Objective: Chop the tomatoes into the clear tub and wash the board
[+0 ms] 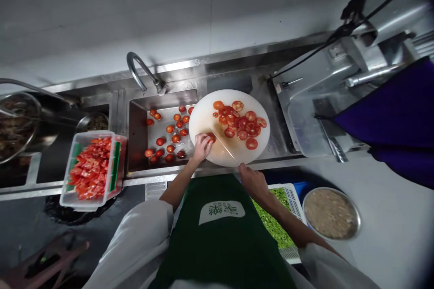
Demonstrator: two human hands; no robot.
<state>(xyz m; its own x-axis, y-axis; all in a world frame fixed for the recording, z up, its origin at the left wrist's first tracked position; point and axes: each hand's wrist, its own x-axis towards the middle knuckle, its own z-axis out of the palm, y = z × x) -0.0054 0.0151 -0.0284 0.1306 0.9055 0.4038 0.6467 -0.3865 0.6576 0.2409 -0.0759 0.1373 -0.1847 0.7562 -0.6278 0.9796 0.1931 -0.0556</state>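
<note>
A round white cutting board (200, 113) lies over the right side of the sink. My left hand (202, 145) is closed on a tomato (211, 137) at the board's near left, its fingers covering part of it. In my right hand (251, 179) is the handle of a knife (224, 145); the blade slants up and left, its tip beside the tomato. I cannot tell whether the blade touches the tomato. Tomato slices (251, 129) are spread across the right half of the board. Several whole tomatoes (170, 129) sit in the sink basin to the left.
A plastic tub (64, 185) of cut tomatoes stands on the left counter edge. The faucet (140, 70) arches behind the sink (138, 135). Chopped greens fill a white basket (294, 203) below right, beside a metal bowl (355, 216). Another knife (334, 142) lies on a clear container.
</note>
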